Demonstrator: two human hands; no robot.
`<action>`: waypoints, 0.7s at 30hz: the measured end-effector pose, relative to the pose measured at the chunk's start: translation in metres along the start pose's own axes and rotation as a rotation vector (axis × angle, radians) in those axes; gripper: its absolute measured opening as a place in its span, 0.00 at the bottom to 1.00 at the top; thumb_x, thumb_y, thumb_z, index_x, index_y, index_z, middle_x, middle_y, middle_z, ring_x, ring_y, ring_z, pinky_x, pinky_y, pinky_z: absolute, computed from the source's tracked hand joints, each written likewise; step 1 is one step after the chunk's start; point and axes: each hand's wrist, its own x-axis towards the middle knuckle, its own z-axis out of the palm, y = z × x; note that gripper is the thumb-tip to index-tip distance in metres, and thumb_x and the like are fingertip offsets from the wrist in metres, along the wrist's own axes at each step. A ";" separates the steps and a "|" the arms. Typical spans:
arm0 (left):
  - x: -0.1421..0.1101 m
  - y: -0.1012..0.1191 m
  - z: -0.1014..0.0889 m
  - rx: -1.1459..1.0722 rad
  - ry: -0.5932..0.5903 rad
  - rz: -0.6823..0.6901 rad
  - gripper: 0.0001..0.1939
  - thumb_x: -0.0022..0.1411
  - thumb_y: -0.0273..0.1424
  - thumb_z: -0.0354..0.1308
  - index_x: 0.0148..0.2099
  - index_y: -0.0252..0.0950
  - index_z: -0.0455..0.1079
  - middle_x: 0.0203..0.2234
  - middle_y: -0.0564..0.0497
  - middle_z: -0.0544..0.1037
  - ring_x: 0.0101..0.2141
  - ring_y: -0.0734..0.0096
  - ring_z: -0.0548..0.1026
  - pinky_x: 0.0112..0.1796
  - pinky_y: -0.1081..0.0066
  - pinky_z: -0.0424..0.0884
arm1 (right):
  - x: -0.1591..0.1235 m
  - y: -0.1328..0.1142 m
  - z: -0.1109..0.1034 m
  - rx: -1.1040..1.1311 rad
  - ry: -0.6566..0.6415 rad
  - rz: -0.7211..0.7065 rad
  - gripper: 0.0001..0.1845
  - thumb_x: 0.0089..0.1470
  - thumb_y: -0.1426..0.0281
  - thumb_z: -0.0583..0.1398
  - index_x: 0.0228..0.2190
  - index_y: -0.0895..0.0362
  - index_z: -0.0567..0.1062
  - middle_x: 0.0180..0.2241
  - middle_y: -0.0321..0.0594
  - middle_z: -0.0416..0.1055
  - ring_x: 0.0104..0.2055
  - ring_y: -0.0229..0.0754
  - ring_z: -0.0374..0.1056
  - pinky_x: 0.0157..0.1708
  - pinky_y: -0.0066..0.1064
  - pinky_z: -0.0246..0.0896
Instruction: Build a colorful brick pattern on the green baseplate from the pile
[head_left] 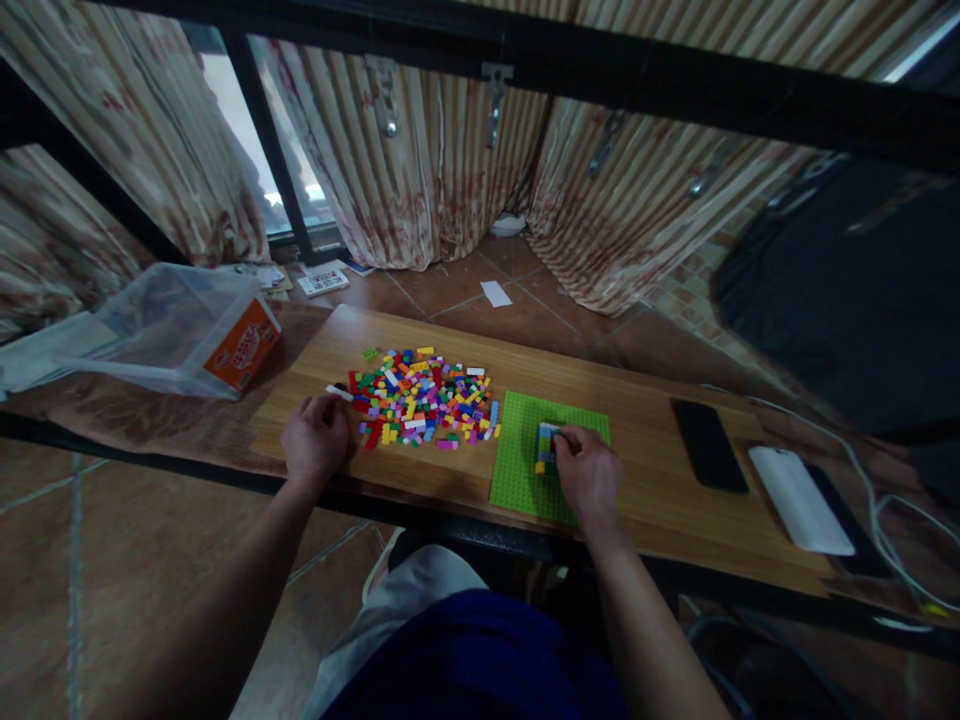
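A pile of several small coloured bricks (422, 396) lies on the wooden table (645, 470). To its right sits a green baseplate (517, 465) with a short stack of bricks (544, 447) built on it. My right hand (590, 476) rests on the baseplate, its fingertips pinched against the top of that stack. My left hand (316, 437) lies curled on the table just left of the pile, near a lone white brick (338, 392). What its fingers hold, if anything, is hidden.
A clear plastic tub (180, 330) with an orange label lies on its side at the left. A black phone (709, 444) and a white device (799, 498) with cables lie at the right. Curtains and a black frame stand behind the table.
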 end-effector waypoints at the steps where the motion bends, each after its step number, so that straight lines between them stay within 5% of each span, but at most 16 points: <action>1: 0.000 0.000 0.000 -0.001 -0.001 0.001 0.14 0.58 0.31 0.53 0.44 0.39 0.75 0.36 0.48 0.76 0.35 0.63 0.74 0.34 0.70 0.66 | 0.000 0.001 0.001 0.011 0.005 0.003 0.18 0.56 0.61 0.53 0.33 0.59 0.78 0.33 0.48 0.77 0.35 0.47 0.69 0.37 0.36 0.59; 14: 0.001 -0.001 0.001 -0.009 -0.001 0.009 0.13 0.58 0.31 0.53 0.43 0.39 0.74 0.36 0.48 0.76 0.35 0.63 0.74 0.34 0.69 0.66 | -0.003 0.002 0.004 0.111 -0.001 -0.061 0.21 0.57 0.62 0.51 0.35 0.60 0.80 0.36 0.50 0.78 0.38 0.50 0.73 0.40 0.39 0.63; 21: 0.000 -0.002 0.003 -0.013 0.004 0.008 0.13 0.58 0.31 0.53 0.43 0.39 0.75 0.35 0.48 0.76 0.34 0.63 0.74 0.34 0.69 0.66 | -0.002 0.007 0.002 0.161 -0.021 0.026 0.18 0.55 0.61 0.53 0.35 0.58 0.79 0.34 0.47 0.79 0.34 0.48 0.73 0.36 0.37 0.64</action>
